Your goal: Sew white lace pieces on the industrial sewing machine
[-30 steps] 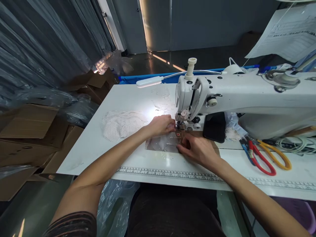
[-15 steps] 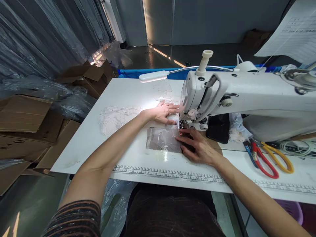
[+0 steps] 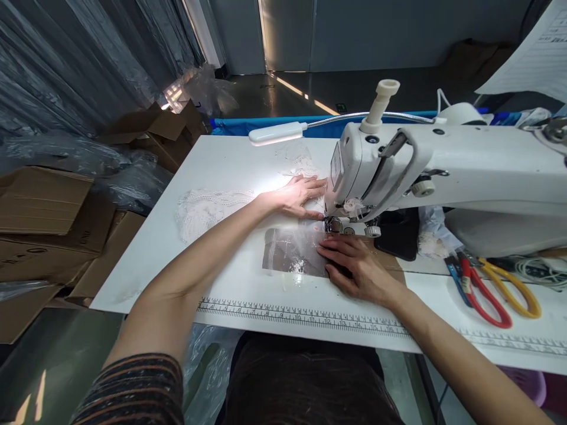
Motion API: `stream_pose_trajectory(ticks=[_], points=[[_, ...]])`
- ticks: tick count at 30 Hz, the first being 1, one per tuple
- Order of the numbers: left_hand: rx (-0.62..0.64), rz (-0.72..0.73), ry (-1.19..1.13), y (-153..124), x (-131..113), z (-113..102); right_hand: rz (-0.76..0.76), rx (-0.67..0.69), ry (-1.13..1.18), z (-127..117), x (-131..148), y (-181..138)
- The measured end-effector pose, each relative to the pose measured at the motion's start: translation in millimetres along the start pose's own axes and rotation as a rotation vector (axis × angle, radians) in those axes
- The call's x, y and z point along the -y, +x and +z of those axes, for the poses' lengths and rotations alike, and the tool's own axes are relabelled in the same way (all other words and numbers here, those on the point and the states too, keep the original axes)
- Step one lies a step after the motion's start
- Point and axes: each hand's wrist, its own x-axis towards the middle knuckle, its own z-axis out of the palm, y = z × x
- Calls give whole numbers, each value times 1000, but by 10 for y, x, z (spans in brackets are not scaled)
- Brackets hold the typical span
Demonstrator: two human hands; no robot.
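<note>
My left hand (image 3: 302,196) lies flat with fingers spread, on white lace and sheer fabric just left of the presser foot. The sewing machine (image 3: 398,159) stands with its needle area (image 3: 330,223) between my two hands. My right hand (image 3: 352,262) rests nearer to me, fingers stretched out and touching the edge of the sheer fabric (image 3: 287,251) on the machine's bed. A pile of white lace (image 3: 199,212) lies beyond my left forearm, and more lace (image 3: 296,156) is behind my left hand. What is under my palms is hidden.
Red-handled scissors (image 3: 489,301) and yellow-handled scissors (image 3: 516,289) lie on the right. A dark flat object (image 3: 401,233) sits under the machine arm. A lamp (image 3: 277,134) reaches over the table (image 3: 146,260). Cardboard boxes (image 3: 48,248) stand at the left. A printed ruler (image 3: 305,316) runs along the front edge.
The view has shifted slightly, so the machine appears farther right. Both hands keep nearly the same places on the fabric, my right hand slightly lower in the picture.
</note>
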Motion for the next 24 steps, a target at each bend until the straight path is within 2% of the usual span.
stream_pose_trajectory(ticks=[2, 5, 10, 13, 16, 18, 20, 22, 24], points=[[-90, -23, 7, -142, -63, -21, 8, -4, -4, 0, 14, -4], [-195, -105, -17, -566, -267, 15, 8, -14, -10, 3, 23, -10], [-214, -19, -44, -1409, -714, 197, 18, -16, -3, 4, 26, -10], [-348, -69, -46, -1694, -860, 165, 11, -11, 3, 0, 51, -4], [-494, -172, -258, -1822, -905, -14, 1, -11, 3, 1, 89, 3], [-660, -276, -401, -1852, -943, -148, 2, -7, 5, -5, 108, 6], [-790, -306, -484, -1832, -1030, -237, 5, 0, 28, -29, 124, 4], [-769, -215, -533, -1750, -1165, -258, 14, -1, 86, -79, 154, -3], [-632, -64, -536, -1609, -1310, -220, 17, 0, 196, -145, 220, -12]])
